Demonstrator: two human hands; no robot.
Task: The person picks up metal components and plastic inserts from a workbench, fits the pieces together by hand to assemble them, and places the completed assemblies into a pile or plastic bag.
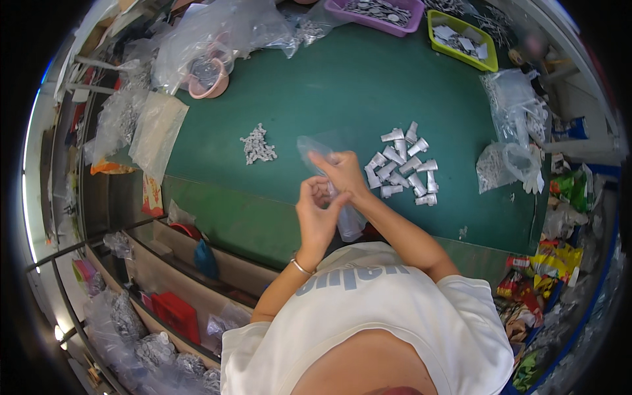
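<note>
My right hand (343,174) is clamped on a clear plastic bag (351,227) between two loose piles, while my left hand (316,216) curls beside it, its hold unclear. The bag looks unfilled, the silvery tubular parts (409,166) and small grey pieces (257,150) lying outside it; the purple basket (394,30) and yellow-green basket (461,57) stand well apart, obstructing neither hand.

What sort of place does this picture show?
Probably a small-parts packing workshop: silvery tubular fittings lie loose on a green worktable, with a purple plastic tray and a clear plastic bag of parts near its edges.
</note>
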